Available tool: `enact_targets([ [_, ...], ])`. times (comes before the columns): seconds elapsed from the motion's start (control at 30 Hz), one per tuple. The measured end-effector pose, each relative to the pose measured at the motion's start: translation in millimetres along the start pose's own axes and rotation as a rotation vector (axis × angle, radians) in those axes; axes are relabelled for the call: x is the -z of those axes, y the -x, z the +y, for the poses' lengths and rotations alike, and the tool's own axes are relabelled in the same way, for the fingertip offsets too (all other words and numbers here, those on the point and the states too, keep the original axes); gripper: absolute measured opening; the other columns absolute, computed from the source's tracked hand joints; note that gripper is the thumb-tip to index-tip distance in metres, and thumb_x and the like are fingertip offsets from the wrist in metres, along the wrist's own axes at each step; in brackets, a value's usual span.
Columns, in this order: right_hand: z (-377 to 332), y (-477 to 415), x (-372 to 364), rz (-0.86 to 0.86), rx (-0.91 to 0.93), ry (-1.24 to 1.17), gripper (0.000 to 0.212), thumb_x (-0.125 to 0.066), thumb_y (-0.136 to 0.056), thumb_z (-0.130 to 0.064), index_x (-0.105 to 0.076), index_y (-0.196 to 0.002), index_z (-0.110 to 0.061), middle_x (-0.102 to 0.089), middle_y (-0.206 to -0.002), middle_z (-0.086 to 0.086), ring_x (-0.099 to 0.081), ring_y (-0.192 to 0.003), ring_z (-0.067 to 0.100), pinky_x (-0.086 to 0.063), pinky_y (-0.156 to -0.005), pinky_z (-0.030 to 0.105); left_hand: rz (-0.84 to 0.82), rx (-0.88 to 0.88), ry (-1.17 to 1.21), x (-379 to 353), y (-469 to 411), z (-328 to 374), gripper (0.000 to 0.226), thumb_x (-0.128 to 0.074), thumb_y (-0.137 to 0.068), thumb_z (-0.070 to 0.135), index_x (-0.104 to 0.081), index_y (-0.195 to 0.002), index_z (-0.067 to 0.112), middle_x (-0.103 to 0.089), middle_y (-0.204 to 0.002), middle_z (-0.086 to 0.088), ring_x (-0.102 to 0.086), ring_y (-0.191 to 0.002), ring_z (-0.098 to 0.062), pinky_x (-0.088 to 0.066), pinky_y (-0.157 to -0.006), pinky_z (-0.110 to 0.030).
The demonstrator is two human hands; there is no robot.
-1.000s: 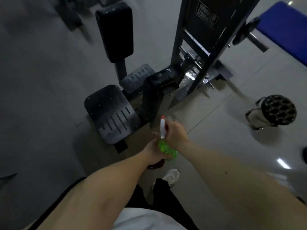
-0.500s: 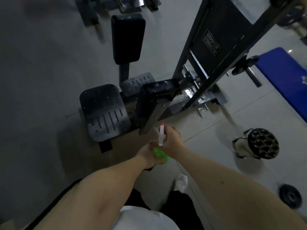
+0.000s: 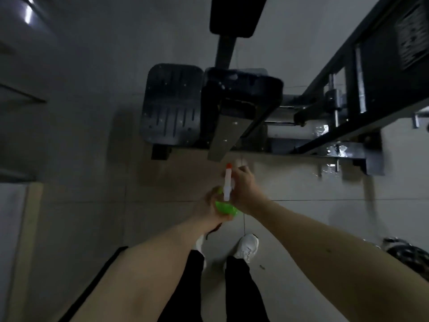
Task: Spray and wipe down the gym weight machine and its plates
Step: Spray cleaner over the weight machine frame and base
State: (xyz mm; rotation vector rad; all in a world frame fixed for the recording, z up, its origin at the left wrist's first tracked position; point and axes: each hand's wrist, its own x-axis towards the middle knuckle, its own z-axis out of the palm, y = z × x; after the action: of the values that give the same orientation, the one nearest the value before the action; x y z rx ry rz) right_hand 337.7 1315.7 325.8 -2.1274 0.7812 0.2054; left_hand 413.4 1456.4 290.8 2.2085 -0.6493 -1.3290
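Head view, looking down.

- One bottle [image 3: 226, 209], green body and white sprayer head, with a red-tipped nozzle [image 3: 229, 165]. It is held in front of the person at mid-frame, above the floor [image 3: 92, 217].
- Left hand [image 3: 209, 205] is wrapped round the green body from below and the near side.
- Right hand [image 3: 243, 189] is curled round the sprayer head. The trigger finger is hidden, so I cannot tell whether it is squeezing.
- Key relation: the bottle's long axis runs away from the person, with the nozzle leading. The machine [image 3: 243, 89] lies straight beyond the nozzle.
- The nearest part is the low end of a pale slanted bar [image 3: 228, 133], just past the red tip and not touching it.
- The right hand is the nearer of the two to the machine. The left sits behind and under it.
- Seat [image 3: 170, 105] is ahead and to the left of the hands, speckled with droplets.
- Frame [image 3: 336, 56] is ahead and to the right. Its base [image 3: 334, 149] shines wet.
- Count: one bottle, one machine, two hands, two white shoes [image 3: 247, 248].
- No cloth in view and no plates I can make out. A dark round object at the right edge is too cut off to name.
- Judgement: this is the spraying stage and wiping has not begun. The next spray would land on the bar or the pad above it.
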Motion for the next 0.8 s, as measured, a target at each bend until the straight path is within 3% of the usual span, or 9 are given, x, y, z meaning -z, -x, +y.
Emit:
enact_targets([
  [0.07, 13.7, -18.1, -10.9, -0.03, 0.014, 0.036, 0.039, -0.086, -0.079, -0.029, -0.068, -0.111, -0.016, -0.046, -0.098, -0.01, -0.052, -0.098, 0.02, -0.054, -0.087, 0.039, 0.088, -0.003, 0.023, -17.5, -18.3, -14.1, 0.066, -0.085, -0.06, 0.052, -0.047, -0.112, 0.064, -0.052, -0.1, 0.031, -0.061, -0.097, -0.006, -0.051, -0.084, -0.021],
  [0.1, 20.7, -26.9, -18.6, -0.034, 0.015, 0.06, 0.035, -0.086, -0.079, -0.028, -0.068, -0.107, -0.016, -0.049, -0.099, -0.005, -0.052, -0.094, 0.019, -0.054, -0.085, 0.039, 0.095, -0.001, 0.005, -26.0, -30.4, -24.7, 0.069, -0.084, -0.063, 0.052, -0.047, -0.119, 0.063, -0.052, -0.1, 0.031, -0.059, -0.099, -0.006, -0.046, -0.082, -0.011],
  [0.13, 27.0, -34.2, -27.0, -0.04, 0.019, 0.076, 0.032, -0.085, -0.08, -0.027, -0.069, -0.105, -0.015, -0.049, -0.099, -0.003, -0.051, -0.093, 0.018, -0.054, -0.085, 0.038, 0.098, -0.004, -0.004, -32.0, -40.2, -32.1, 0.07, -0.086, -0.069, 0.045, -0.05, -0.128, 0.054, -0.052, -0.101, 0.029, -0.056, -0.097, -0.002, -0.038, -0.077, -0.001],
  [0.2, 41.5, -46.4, -44.2, -0.038, 0.021, 0.075, 0.031, -0.083, -0.083, -0.027, -0.068, -0.107, -0.014, -0.049, -0.1, -0.003, -0.052, -0.096, 0.019, -0.053, -0.088, 0.037, 0.1, -0.023, 0.028, -37.6, -59.2, -45.0, 0.065, -0.087, -0.075, 0.033, -0.056, -0.133, 0.032, -0.056, -0.106, 0.022, -0.056, -0.097, -0.002, -0.036, -0.075, 0.001],
  [0.33, 68.2, -64.7, -74.7, -0.098, 0.02, 0.066, 0.061, -0.087, -0.078, -0.029, -0.059, -0.131, -0.015, -0.047, -0.116, -0.002, -0.044, -0.124, 0.027, -0.046, -0.105, 0.044, 0.089, -0.015, 0.05, -52.5, -87.4, -90.0, 0.072, -0.088, -0.075, 0.034, -0.053, -0.138, 0.026, -0.06, -0.119, 0.017, -0.06, -0.107, -0.006, -0.045, -0.092, -0.018],
  [0.43, 85.0, -75.4, -95.6, -0.092, 0.076, 0.087, 0.07, -0.091, -0.073, -0.027, -0.058, -0.133, -0.015, -0.044, -0.115, -0.006, -0.041, -0.121, 0.028, -0.05, -0.098, 0.048, 0.083, 0.028, 0.117, -57.2, -102.9, -113.2, 0.064, -0.088, -0.067, 0.04, -0.056, -0.123, 0.042, -0.066, -0.114, 0.02, -0.064, -0.101, -0.002, -0.055, -0.094, -0.036],
  [0.6, 107.1, -89.6, -133.5, -0.007, 0.086, 0.069, 0.044, -0.09, -0.074, -0.028, -0.069, -0.111, -0.019, -0.05, -0.104, -0.003, -0.052, -0.098, 0.024, -0.057, -0.078, 0.046, 0.044, 0.017, 0.13, -53.7, -129.5, -137.7, 0.054, -0.087, -0.069, 0.037, -0.051, -0.105, 0.057, -0.067, -0.108, 0.019, -0.064, -0.101, -0.005, -0.055, -0.091, -0.037],
  [0.7, 116.6, -99.6, -147.2, -0.027, 0.038, 0.072, 0.053, -0.09, -0.075, -0.035, -0.065, -0.119, -0.018, -0.043, -0.107, -0.006, -0.047, -0.104, 0.018, -0.052, -0.086, 0.034, 0.002, 0.005, 0.137, -56.2, -139.0, -148.6, 0.067, -0.083, -0.059, 0.055, -0.053, -0.119, 0.053, -0.067, -0.111, 0.019, -0.066, -0.101, -0.008, -0.059, -0.088, -0.042],
  [0.8, 121.4, -107.0, -153.6, -0.022, -0.006, 0.092, 0.071, -0.091, -0.072, -0.041, -0.058, -0.13, -0.019, -0.044, -0.113, -0.005, -0.043, -0.111, 0.017, -0.049, -0.09, 0.032, 0.006, 0.03, 0.134, -63.6, -148.5, -159.7, 0.082, -0.08, -0.05, 0.064, -0.052, -0.125, 0.048, -0.065, -0.114, 0.019, -0.067, -0.101, -0.01, -0.06, -0.086, -0.044],
])
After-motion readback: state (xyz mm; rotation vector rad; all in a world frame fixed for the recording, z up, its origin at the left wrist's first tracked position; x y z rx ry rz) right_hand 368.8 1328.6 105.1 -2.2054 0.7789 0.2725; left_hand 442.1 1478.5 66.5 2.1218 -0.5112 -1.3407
